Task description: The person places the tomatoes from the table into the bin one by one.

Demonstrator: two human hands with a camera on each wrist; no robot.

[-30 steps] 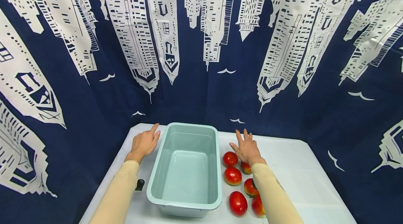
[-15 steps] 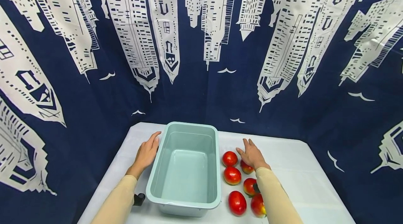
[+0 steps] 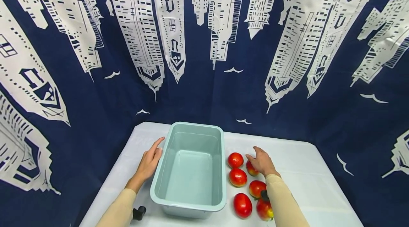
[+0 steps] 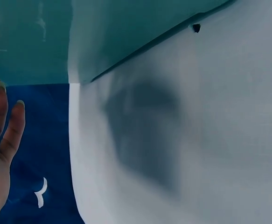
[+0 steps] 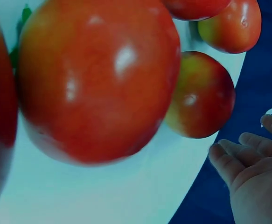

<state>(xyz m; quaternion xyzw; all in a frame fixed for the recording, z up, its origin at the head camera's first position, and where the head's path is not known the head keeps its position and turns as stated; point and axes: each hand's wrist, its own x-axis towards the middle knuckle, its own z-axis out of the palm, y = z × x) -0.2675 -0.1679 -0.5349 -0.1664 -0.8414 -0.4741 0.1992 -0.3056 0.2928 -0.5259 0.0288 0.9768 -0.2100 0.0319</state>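
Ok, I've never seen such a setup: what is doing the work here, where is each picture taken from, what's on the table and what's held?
No machine: a person uses two bare hands. The wide picture comes from the head, looking forward and down; the two close ones come from the left and right wrists. On the white-covered table stands a pale green basin, with six red fruits to its right. The left hand is beside the basin's left rim, though touching is unclear; the right hand is by the farther fruits. Neither hand seems to hold anything.
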